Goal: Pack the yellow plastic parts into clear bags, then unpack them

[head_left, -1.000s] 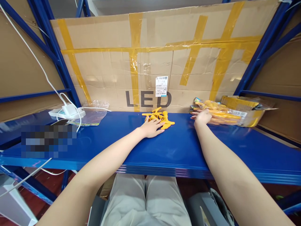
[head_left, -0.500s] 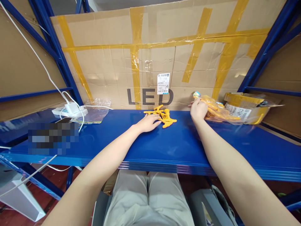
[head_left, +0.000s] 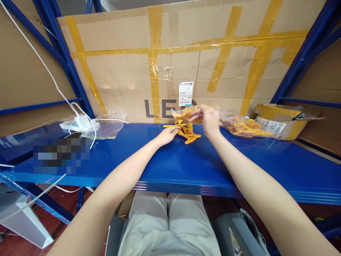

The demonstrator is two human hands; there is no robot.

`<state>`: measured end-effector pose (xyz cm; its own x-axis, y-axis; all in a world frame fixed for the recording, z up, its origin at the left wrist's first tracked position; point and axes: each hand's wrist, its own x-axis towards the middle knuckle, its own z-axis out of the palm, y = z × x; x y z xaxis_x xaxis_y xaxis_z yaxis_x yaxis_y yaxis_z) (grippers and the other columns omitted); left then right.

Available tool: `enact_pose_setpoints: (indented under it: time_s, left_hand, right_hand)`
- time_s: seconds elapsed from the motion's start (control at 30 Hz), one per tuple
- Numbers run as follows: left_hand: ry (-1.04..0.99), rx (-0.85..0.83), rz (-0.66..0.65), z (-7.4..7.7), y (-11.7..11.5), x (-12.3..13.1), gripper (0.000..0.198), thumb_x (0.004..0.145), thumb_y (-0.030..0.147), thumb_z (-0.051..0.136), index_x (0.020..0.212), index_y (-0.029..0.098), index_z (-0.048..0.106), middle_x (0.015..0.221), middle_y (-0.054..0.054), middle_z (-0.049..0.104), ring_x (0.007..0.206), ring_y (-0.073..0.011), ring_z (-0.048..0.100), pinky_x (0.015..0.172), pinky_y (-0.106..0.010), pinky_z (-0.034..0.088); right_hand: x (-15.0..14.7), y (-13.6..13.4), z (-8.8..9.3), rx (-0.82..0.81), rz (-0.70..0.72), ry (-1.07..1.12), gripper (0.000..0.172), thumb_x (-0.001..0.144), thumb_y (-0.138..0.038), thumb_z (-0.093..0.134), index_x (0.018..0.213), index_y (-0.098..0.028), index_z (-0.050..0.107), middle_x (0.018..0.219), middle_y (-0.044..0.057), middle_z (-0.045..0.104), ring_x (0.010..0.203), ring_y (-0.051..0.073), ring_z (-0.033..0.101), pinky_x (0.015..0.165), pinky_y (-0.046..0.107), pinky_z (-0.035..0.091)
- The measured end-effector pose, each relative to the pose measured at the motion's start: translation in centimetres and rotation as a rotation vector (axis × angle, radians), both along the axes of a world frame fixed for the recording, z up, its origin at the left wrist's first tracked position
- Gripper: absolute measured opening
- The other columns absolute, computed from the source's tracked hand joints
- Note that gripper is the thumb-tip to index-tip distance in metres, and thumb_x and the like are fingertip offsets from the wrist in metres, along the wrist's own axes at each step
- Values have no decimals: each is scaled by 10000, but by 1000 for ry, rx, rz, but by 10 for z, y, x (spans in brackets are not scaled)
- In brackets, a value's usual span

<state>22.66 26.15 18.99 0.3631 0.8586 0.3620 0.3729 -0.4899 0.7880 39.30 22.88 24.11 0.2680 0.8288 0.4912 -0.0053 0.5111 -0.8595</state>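
Observation:
Several yellow branched plastic parts lie in a small heap mid-shelf; their exact kind I cannot make out. My left hand is at the heap's left side, fingers closed on one yellow part. Above and behind the heap, my right hand grips a clear plastic bag with a yellow part inside. More bagged yellow parts rest to the right of that hand.
A torn cardboard box stands at the right end of the blue shelf. At left lie a white power strip with cables, a clear wrapper and a blurred dark object. A large taped carton forms the back.
My right hand has moved left from the bagged pile, carrying one bag over toward the heap. My left hand's fingers, flat on the parts before, have drawn together.

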Motion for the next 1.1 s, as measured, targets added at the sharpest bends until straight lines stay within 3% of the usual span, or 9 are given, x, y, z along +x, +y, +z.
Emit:
enact_pose_setpoints:
  time_s: [0.17, 0.33, 0.47, 0.57, 0.7, 0.87, 0.97, 1.1]
  left_hand:
    - [-619, -390, -27, 12, 1, -7, 437, 915, 381, 378, 1203, 149, 610, 1196, -125, 661, 1184, -248, 570, 1015, -384, 407]
    - [-770, -425, -41, 26, -6, -23, 586, 900, 584, 341, 1224, 158, 582, 1108, -125, 699, 1147, -301, 589, 950, -446, 470]
    - [-888, -423, -141, 34, -13, -24, 449, 955, 411, 311, 1128, 145, 628, 1106, -93, 700, 1139, -264, 597, 957, -405, 484]
    - [-972, -435, -207, 36, -14, -22, 372, 957, 281, 326, 1056, 128, 650, 1079, -88, 708, 1117, -244, 612, 948, -376, 498]
    - [-1028, -462, -35, 32, -5, -26, 307, 956, 275, 382, 1085, 156, 633, 1076, -71, 709, 1082, -217, 632, 921, -350, 520]
    - [-1064, -453, 232, 24, 8, -25, 244, 909, 159, 501, 1138, 178, 586, 1041, -55, 713, 956, -154, 676, 882, -293, 533]
    - [-998, -540, 271, 20, 6, -17, 256, 916, 110, 462, 1145, 150, 569, 984, -71, 716, 844, -149, 690, 861, -338, 546]
    - [-958, -574, 306, 17, -2, -7, 267, 928, 81, 417, 1150, 117, 561, 1000, -88, 704, 753, -127, 676, 849, -341, 549]
  right_hand:
    - [-16, -25, 3, -47, 250, -23, 268, 817, -368, 555, 670, -164, 647, 518, 40, 595, 631, 219, 675, 516, 277, 506]
    - [-12, -22, 0, -43, 328, -95, 337, 800, -296, 512, 489, -173, 554, 498, 50, 597, 557, 181, 640, 506, 260, 496]
    - [-6, -8, -4, 19, 337, -112, 357, 793, -284, 506, 452, -179, 529, 467, 38, 582, 470, 144, 574, 474, 246, 474]
    - [-3, 3, -7, -13, 300, -77, 296, 794, -275, 529, 522, -174, 588, 494, 28, 597, 535, 146, 604, 545, 247, 500]
    - [-1, 13, -12, -155, 297, 59, 253, 841, -350, 525, 701, -174, 642, 687, 45, 674, 749, 163, 666, 661, 242, 517]
    - [-5, 13, -20, -379, 590, 245, 241, 855, -444, 511, 928, -220, 564, 1055, 64, 650, 841, 204, 677, 664, 356, 554]
    - [-11, 14, -24, -438, 610, 311, 166, 860, -371, 522, 936, -223, 512, 1057, 64, 623, 853, 194, 674, 677, 362, 561]
    - [-14, 20, -31, -459, 434, 226, 121, 821, -169, 567, 898, -216, 486, 829, 2, 627, 667, 135, 657, 610, 291, 555]
